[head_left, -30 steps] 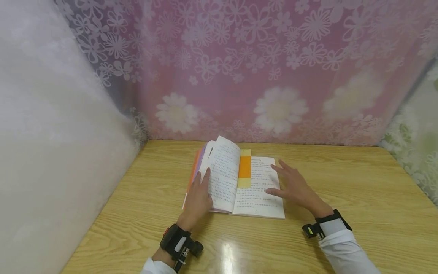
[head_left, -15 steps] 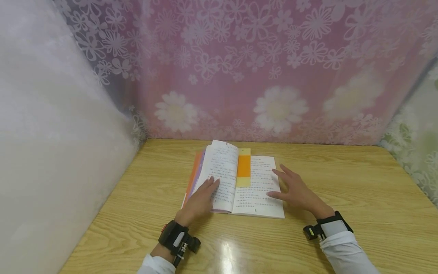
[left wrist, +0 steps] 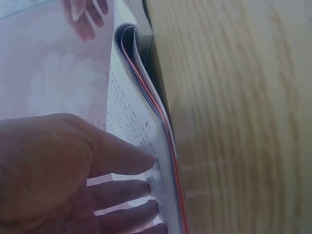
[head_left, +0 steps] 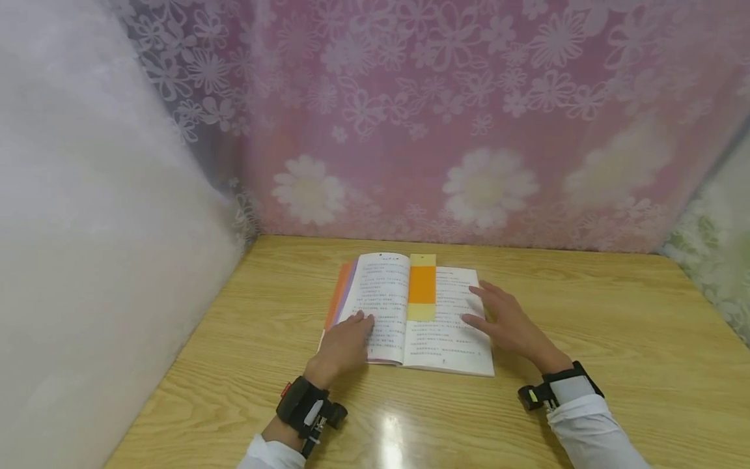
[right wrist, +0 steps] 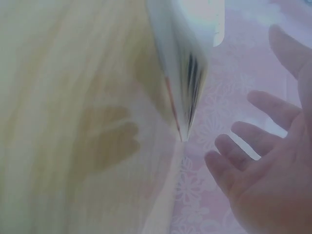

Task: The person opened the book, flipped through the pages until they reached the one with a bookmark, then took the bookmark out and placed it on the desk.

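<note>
An open book (head_left: 383, 286) with printed pages lies on the table, orange and purple edges showing along its left side. Across the right page near the spine lies a yellow and orange bookmark (head_left: 422, 284). My left hand (head_left: 342, 342) presses on the lower left page with fingers extended; the left wrist view shows its thumb and fingertips against the paper (left wrist: 139, 107). At the book's right edge hovers my right hand (head_left: 506, 319), fingers spread and holding nothing. In the right wrist view that hand (right wrist: 273, 165) is apart from the book's page edges (right wrist: 183, 58).
The wooden table (head_left: 615, 326) extends around the book. A pink flowered curtain (head_left: 398, 176) hangs behind it, with a pale sheet (head_left: 117, 260) on the left and a green-patterned cloth (head_left: 711, 254) on the right.
The raised left pages have come down flatter to the left, with my left hand sliding lower over them. My right hand has stayed near the right edge of the book.
</note>
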A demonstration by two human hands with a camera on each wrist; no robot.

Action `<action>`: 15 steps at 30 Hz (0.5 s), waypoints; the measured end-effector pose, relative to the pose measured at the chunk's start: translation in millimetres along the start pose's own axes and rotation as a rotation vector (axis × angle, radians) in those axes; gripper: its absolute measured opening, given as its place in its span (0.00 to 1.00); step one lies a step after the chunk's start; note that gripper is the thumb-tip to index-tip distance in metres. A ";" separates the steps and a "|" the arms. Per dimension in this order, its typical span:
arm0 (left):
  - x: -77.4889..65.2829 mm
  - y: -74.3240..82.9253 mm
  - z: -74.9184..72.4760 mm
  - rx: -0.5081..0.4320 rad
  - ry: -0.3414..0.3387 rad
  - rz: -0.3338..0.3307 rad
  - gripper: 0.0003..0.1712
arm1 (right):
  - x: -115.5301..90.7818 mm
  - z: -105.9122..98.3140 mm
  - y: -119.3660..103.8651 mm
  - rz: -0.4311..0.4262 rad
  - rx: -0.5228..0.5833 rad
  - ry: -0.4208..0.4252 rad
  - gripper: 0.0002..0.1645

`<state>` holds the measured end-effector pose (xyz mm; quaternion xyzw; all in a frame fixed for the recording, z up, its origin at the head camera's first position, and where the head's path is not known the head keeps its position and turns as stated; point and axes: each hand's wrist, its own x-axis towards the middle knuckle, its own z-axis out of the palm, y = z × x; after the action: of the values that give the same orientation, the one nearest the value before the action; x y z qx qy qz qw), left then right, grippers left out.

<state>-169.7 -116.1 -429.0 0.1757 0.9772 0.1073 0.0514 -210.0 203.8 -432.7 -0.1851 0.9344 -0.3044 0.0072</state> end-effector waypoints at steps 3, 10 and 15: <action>0.9 0.3 -0.2 0.043 0.030 0.008 0.26 | 7.3 1.7 -4.2 0.018 0.076 0.029 0.45; 1.0 4.7 -3.6 0.072 0.034 0.002 0.26 | 30.2 8.4 -20.3 0.086 0.161 0.028 0.43; 0.4 4.6 -4.7 0.094 0.017 -0.002 0.27 | 50.0 14.3 -32.0 0.162 0.178 -0.048 0.43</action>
<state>-169.2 -112.7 -423.4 0.1763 0.9817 0.0628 0.0348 -243.8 154.3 -421.1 -0.1149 0.9150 -0.3802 0.0704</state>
